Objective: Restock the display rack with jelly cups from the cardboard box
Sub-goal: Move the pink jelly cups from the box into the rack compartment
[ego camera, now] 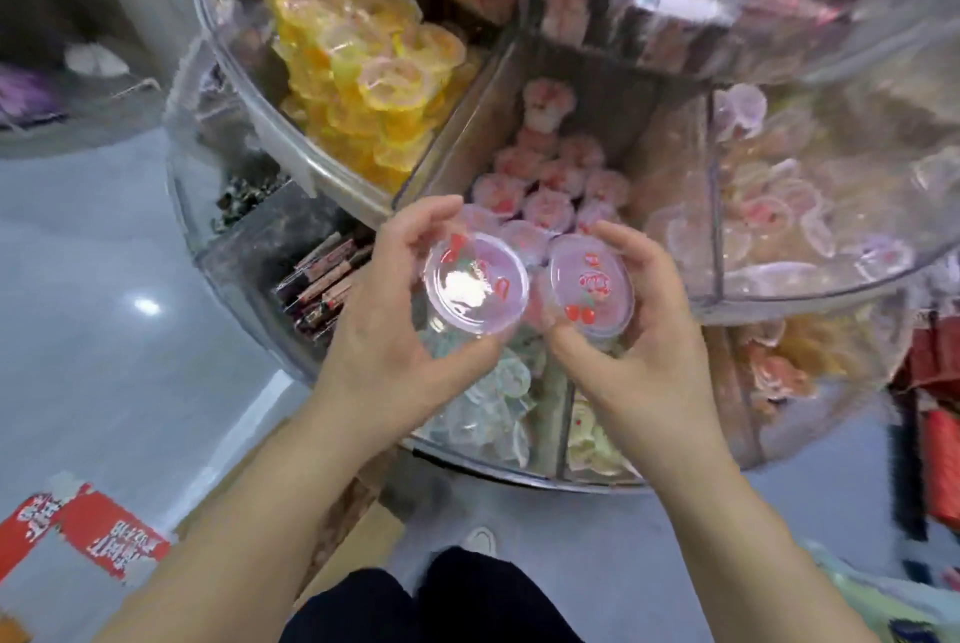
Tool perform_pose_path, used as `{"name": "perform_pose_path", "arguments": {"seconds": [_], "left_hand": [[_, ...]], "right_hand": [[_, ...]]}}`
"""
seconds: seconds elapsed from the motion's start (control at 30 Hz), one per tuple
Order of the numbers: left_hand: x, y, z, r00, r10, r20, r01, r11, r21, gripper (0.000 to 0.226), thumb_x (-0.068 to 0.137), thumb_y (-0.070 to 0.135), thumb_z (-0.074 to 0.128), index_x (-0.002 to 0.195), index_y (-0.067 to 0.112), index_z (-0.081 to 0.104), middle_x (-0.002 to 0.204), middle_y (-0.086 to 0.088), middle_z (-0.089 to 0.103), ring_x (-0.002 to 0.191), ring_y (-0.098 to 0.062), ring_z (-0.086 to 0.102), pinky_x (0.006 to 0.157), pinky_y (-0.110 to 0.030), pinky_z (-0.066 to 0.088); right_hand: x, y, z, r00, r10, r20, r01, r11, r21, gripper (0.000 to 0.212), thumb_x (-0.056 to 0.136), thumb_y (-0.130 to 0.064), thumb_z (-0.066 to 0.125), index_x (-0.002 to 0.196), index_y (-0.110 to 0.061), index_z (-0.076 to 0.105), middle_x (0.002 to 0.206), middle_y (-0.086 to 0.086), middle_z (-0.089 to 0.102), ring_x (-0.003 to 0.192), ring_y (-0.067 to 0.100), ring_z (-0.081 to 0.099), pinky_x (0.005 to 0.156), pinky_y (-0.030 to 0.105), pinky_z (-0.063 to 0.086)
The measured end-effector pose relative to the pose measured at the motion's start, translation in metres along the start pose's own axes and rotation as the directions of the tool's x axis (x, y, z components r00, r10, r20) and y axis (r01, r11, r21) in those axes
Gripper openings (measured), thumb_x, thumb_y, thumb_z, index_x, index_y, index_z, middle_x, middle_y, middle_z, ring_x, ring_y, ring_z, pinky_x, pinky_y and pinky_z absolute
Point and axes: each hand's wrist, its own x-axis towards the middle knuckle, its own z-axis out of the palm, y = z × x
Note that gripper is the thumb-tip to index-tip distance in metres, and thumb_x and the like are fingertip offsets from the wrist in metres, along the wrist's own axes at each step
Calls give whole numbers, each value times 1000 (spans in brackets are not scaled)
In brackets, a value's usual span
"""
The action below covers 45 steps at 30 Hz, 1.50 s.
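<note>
My left hand [379,325] grips a pink jelly cup [474,285] with a clear printed lid. Beside it, my right hand [649,330] holds a second pink jelly cup [592,285] with cherries on its lid. Both cups hover at the front edge of the middle-tier compartment [644,123] of the clear round display rack, just in front of a pile of matching pink cups [550,185]. The cardboard box [358,528] shows only as a brown flap under my left forearm.
Yellow jelly cups [363,71] fill the upper-left tier. Pale peach cups [769,216] lie in the right compartment. The bottom tier holds clear-green cups [483,408] and cream ones [592,440]. Red printed cardboard [88,528] lies on the grey floor at left.
</note>
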Motion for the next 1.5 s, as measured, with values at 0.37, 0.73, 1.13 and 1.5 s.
{"name": "perform_pose_path", "arguments": {"seconds": [0.37,0.73,1.13,1.5], "left_hand": [[93,-15,41,975,-212,66,221,957,-189,70,71,29,76,124,42,32,112,19,49,100,16,50,84,-1,38],[143,-55,58,910,-356,211,393,903,-173,53,63,24,77,104,44,50,104,14,62,95,-3,60,78,-20,48],[157,-71,69,838,-514,183,541,824,-165,50,74,0,68,109,30,47,102,8,60,95,-5,59,62,-10,47],[171,-67,91,775,-625,95,631,753,-187,50,70,0,74,110,16,49,102,-6,62,94,-23,62,81,-45,56]], "right_hand": [[96,21,-26,981,185,-62,-189,979,-70,43,66,-34,72,97,-35,42,92,-19,56,84,-1,58,71,20,49],[205,84,5,948,207,-243,-269,928,-257,22,77,-9,63,81,-29,55,79,-17,59,76,9,53,56,10,39],[224,103,8,903,339,-265,-408,869,-279,21,81,-13,67,100,-6,64,99,13,68,94,29,63,71,25,44],[181,88,3,900,435,-17,-426,874,-232,50,74,-6,70,121,-8,52,94,2,62,87,18,59,82,33,51]]}}
